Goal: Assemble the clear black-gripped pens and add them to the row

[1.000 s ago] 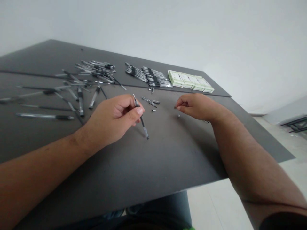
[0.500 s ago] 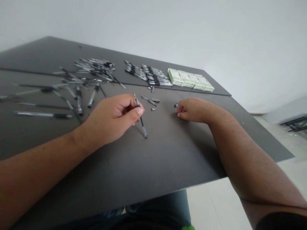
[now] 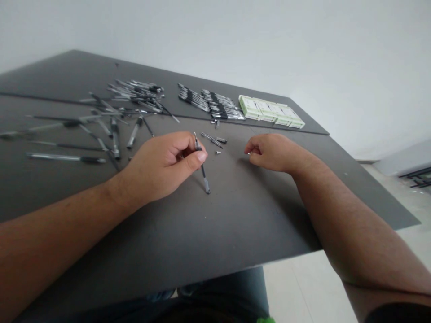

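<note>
My left hand (image 3: 168, 163) pinches a gel pen (image 3: 204, 172) between thumb and fingers. Its thin metal point sticks up bare above the fingers, and the clear lower end slants down close to the tabletop. My right hand (image 3: 267, 151) is closed in a pinch just over the table, with a tiny pale bit of something at the fingertips, too small to name. Between the hands lie a small cone-shaped pen tip (image 3: 217, 152), a slim pen part (image 3: 211, 139) and a short pen cap (image 3: 222, 140).
A loose heap of pens (image 3: 138, 94) and scattered pens and refills spread over the left. Farther back are aligned rows of pens (image 3: 222, 105) beside several pale green boxes (image 3: 271, 111). Small parts (image 3: 215, 124) lie by the table seam. The grey table (image 3: 218, 229) ends near my lap.
My right hand has lifted slightly, and the dark piece that showed beside its fingers is out of sight. The left hand keeps the pen in nearly the same pose. The view has shifted a little.
</note>
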The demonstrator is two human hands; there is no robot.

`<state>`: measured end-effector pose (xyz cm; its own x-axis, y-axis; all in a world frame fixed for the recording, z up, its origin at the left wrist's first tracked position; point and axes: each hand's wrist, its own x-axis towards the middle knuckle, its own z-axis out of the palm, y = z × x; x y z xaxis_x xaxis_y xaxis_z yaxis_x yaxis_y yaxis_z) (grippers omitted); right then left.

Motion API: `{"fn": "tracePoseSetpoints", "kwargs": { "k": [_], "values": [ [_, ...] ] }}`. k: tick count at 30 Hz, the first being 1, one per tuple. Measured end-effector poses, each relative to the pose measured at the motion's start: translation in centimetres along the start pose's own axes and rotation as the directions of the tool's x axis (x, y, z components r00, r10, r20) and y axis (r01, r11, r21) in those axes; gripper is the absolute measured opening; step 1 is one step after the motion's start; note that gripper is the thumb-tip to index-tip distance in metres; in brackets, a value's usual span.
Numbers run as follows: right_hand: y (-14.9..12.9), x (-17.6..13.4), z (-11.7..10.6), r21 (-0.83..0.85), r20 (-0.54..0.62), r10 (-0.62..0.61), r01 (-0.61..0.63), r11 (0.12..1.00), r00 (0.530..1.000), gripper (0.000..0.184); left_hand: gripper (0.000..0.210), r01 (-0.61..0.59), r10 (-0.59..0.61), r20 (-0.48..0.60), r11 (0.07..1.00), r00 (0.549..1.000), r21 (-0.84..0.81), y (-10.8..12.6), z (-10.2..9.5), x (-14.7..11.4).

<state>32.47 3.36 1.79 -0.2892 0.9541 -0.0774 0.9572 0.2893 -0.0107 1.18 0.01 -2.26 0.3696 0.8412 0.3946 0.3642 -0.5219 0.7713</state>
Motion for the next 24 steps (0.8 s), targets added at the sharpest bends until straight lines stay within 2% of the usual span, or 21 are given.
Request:
{"fn": "tracePoseSetpoints", "kwargs": {
  "k": [4, 7, 9, 12, 14, 16, 18, 24],
  "values": [
    [0.0, -0.4, 0.1, 0.19, -0.114, -0.051, 0.073, 0.979, 0.992, 0.024, 0.021, 0.014, -0.01, 0.037, 0.995, 0.999, -0.104, -0.3, 0.0, -0.1],
    [-0.6, -0.7, 0.4, 0.433, -0.209, -0.075, 0.161, 0.887, 0.975, 0.016, 0.023, -0.051, 0.052, 0.055, 0.998, 0.997, -0.025, 0.0, -0.1, -0.1],
    [-1.3, -0.8, 0.9, 0.61, -0.236, -0.079, 0.211, 0.764, 0.969, 0.019, 0.022, -0.091, 0.088, 0.062, 0.994, 0.994, 0.054, 0.4, -0.3, 0.0],
    [-2.7, -0.9, 1.7, 0.814, -0.27, -0.112, 0.289, 0.505, 0.956, 0.036, 0.025, -0.144, 0.125, 0.132, 0.978, 0.983, 0.151, 0.8, -0.6, 0.1],
    [-3.8, -1.0, 2.3, 0.883, -0.294, -0.132, 0.322, 0.342, 0.947, 0.043, 0.027, -0.164, 0.119, 0.21, 0.963, 0.971, 0.212, 0.9, -0.6, 0.2],
    [-4.7, -1.1, 2.8, 0.917, -0.298, -0.136, 0.323, 0.235, 0.945, 0.046, 0.027, -0.157, 0.091, 0.261, 0.957, 0.961, 0.245, 0.9, -0.5, 0.2],
    [-5.6, -1.3, 3.1, 0.932, -0.287, -0.132, 0.309, 0.192, 0.949, 0.045, 0.026, -0.143, 0.07, 0.279, 0.958, 0.958, 0.249, 0.8, -0.4, 0.2],
    [-7.0, -1.8, 3.2, 0.933, -0.317, -0.083, 0.327, 0.149, 0.945, 0.043, 0.025, -0.153, 0.068, 0.312, 0.954, 0.948, 0.256, 0.6, -0.2, 0.1]
  ]
}}
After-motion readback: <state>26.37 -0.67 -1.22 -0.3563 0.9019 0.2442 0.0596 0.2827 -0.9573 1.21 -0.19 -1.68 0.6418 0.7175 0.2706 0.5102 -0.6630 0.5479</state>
